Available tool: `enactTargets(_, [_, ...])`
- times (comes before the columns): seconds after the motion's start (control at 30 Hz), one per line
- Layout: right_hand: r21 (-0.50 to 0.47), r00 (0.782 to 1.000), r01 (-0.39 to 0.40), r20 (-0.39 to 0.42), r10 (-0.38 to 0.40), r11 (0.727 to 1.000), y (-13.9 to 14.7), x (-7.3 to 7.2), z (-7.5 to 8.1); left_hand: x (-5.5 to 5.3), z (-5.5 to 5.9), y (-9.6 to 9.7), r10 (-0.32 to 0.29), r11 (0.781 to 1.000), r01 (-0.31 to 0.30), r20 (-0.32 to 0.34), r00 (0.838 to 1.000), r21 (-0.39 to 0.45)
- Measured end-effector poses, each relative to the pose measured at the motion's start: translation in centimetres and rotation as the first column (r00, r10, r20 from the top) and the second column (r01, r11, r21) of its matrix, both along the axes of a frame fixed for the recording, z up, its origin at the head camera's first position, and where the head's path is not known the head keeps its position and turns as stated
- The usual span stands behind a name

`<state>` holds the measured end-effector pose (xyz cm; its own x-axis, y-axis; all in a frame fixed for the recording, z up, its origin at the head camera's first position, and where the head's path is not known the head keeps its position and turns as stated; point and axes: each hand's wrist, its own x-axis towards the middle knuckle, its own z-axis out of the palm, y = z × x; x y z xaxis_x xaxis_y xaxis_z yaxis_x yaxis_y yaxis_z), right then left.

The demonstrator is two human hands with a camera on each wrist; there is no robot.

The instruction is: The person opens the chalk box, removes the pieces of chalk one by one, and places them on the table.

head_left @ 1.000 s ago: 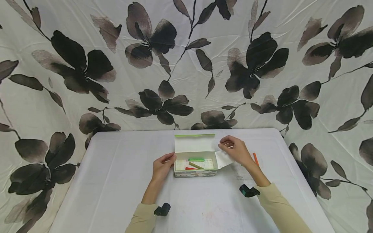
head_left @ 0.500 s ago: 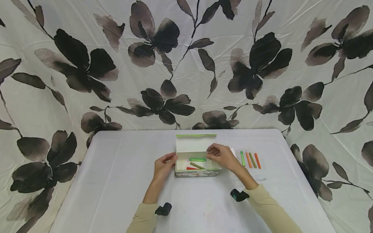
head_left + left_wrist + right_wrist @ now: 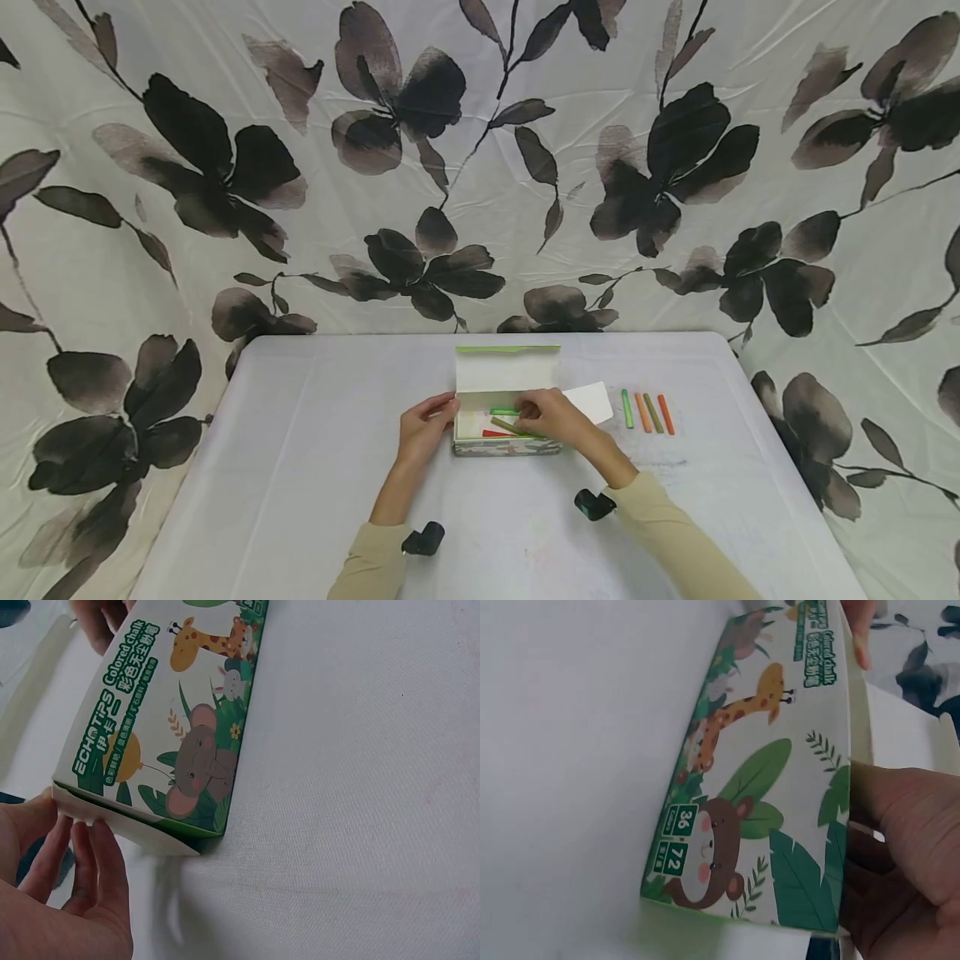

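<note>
A lidded cardboard box of colored chalk [image 3: 506, 448], printed with cartoon animals, lies on the white table with its lid raised at the back. Inside it show a bright green chalk [image 3: 504, 412], an olive chalk [image 3: 504, 425] and a red chalk [image 3: 493, 433]. My left hand [image 3: 425, 429] pinches the box's left end, thumb against fingers on the end flap [image 3: 127, 823] in the left wrist view. My right hand [image 3: 558, 417] reaches into the box's right part. Its fingertips are hidden behind the front wall [image 3: 757, 772] in the right wrist view, so any grip is unseen.
Right of the box, a green chalk [image 3: 627, 408], an orange chalk [image 3: 642, 412], another olive chalk [image 3: 653, 412] and a red-orange chalk [image 3: 666, 415] lie side by side. The box's white right flap [image 3: 590, 402] sticks outward. A floral cloth [image 3: 427, 275] hangs behind the table.
My right hand has left the area by the right flap, moving left and down into the box, uncovering the row of chalks on the table. My left hand stays at the box's left end.
</note>
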<state>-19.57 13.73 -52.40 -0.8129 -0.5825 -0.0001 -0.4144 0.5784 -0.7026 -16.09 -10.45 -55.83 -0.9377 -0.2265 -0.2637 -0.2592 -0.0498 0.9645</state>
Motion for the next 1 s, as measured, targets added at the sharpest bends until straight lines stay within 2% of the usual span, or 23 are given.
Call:
enactTargets(0.17, [0.103,0.999,-0.050,0.000,0.050,0.993,-1.1,-0.2,-0.1,-0.1,-0.1,0.0,0.006,1.000,-0.006,-0.006,1.000,-0.004])
enactTargets(0.4, [0.201,0.999,-0.053,0.023,0.050,0.978,-1.9,-0.4,-0.2,0.0,0.0,-0.1,-0.006,1.000,0.006,-0.004,1.000,0.001])
enactTargets(0.57, [0.217,0.997,-0.074,0.054,0.063,0.973,-1.9,-0.7,-0.2,0.0,0.1,0.0,-0.004,1.000,0.005,-0.023,1.000,0.010])
enactTargets(0.73, [0.216,0.993,-0.087,0.095,0.068,0.972,-1.8,-0.8,0.0,-0.1,0.0,0.1,0.000,1.000,0.000,-0.013,1.000,0.008])
enactTargets(1.0, [0.169,0.988,-0.136,0.100,0.120,0.976,-1.5,-0.8,0.2,-0.1,-0.1,0.0,0.015,1.000,-0.015,-0.023,1.000,0.013])
